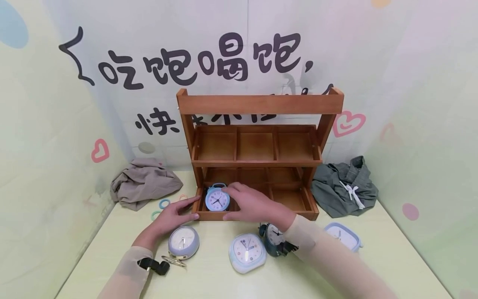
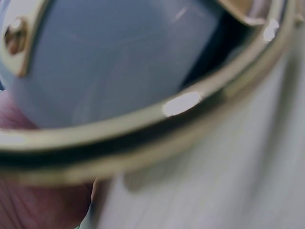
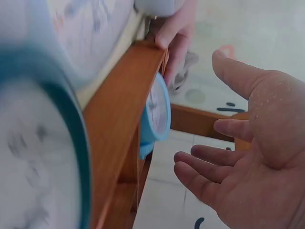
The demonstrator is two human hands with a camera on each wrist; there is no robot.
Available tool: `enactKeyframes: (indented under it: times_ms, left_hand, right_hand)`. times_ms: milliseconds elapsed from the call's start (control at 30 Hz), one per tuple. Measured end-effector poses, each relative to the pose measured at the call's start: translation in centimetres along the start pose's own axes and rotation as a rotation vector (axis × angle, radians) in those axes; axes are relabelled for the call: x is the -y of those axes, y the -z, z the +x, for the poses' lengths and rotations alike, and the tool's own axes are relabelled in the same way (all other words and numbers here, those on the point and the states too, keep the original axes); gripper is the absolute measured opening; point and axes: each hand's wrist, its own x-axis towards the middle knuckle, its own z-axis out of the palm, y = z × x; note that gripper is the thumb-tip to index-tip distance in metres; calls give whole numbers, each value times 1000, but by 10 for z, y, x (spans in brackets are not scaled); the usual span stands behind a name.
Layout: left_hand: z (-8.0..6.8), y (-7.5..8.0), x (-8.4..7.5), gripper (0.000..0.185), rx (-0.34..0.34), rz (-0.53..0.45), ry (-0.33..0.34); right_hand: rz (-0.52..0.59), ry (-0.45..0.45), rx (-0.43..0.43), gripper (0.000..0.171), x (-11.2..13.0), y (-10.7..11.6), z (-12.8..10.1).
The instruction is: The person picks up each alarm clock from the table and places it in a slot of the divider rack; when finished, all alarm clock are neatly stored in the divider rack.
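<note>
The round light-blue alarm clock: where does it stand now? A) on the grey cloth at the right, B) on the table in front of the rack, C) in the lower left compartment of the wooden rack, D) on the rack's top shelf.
C: the light-blue alarm clock stands upright in the lower left compartment of the wooden rack, with the right hand beside it.

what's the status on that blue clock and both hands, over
Right hand open, fingers beside the blue clock. Left hand open, fingertips on the rack front rail. Clock upright in the lower left compartment. Nothing blocking it.
</note>
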Motion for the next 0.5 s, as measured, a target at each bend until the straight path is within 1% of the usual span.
enactKeyframes:
  times_ms: [200, 367, 500]
  left_hand:
    - [1, 0, 3, 69, 2, -1, 2]
    - [1, 0, 2, 68, 8, -20, 3]
    - [0, 0, 1, 68, 8, -19, 7]
  right_hand:
    - [-13, 34, 22, 91, 9, -17, -11]
    - [-18, 38, 27, 91, 23, -26, -18]
    - [-16, 36, 15, 90, 32, -36, -19]
